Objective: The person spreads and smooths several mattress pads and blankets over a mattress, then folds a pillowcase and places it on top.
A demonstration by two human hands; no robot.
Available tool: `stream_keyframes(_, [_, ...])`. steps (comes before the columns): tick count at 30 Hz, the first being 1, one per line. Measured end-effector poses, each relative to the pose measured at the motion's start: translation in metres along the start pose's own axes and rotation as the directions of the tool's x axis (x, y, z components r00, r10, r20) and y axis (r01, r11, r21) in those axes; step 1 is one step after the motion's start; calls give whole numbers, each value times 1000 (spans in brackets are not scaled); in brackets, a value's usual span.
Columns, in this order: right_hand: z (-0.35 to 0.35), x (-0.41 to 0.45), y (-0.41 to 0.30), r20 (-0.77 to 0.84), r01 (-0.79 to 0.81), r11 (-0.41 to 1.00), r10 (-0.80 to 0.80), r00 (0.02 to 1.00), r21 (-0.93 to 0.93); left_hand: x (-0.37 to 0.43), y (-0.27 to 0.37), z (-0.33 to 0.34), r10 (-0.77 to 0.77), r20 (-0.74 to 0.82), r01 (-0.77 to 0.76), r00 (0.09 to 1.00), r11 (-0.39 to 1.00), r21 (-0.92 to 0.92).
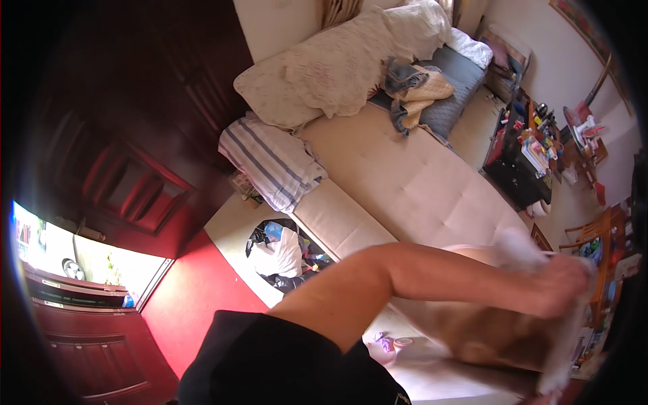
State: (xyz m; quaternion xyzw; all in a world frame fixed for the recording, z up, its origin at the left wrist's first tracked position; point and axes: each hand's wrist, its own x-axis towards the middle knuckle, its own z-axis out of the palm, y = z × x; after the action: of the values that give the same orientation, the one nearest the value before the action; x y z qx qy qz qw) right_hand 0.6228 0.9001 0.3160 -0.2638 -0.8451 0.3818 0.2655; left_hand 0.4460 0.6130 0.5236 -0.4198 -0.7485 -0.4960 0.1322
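My left arm stretches across the view from a black sleeve. At its end, my left hand (564, 286), blurred by motion, grips a pale cloth (569, 334). Part of that cloth bunches above the hand, and a strip hangs below it. Only a few fingers of my right hand (551, 397) show at the bottom edge, against the cloth's lower end. Below my forearm is a blurred brownish area; I cannot tell whether it belongs to the cloth. Beyond my arm lies a beige tufted mattress or sofa bed (405, 167).
A striped cloth (273, 157) and a floral coverlet (334, 71) drape the bedding. An open black bag (291, 286) of refuse sits on the floor. At right stand a cluttered dark cabinet (511, 172) and a wooden chair (595, 233). A dark red panelled door (136, 187) is at left.
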Motion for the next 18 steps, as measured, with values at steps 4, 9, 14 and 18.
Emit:
stream_keyframes(4, [-21, -12, 103, 220, -111, 914, 210, 953, -391, -8, -21, 80, 248, -331, -227, 910, 969, 102])
stream_keyframes(9, [-19, -66, 214, 518, -342, 737, 662, 542, -583, -176, -102, 127, -383, 525, 434, 760, 900, 28])
stream_keyframes(14, [28, 0, 159, 166, -246, 969, 247, 955, -31, -206, -116, 88, -561, 525, 697, 640, 711, -90])
stream_keyframes(18, [78, -26, -119, 353, 79, 986, -126, 927, 147, -223, -111, 55, -702, 455, 834, 548, 495, -242])
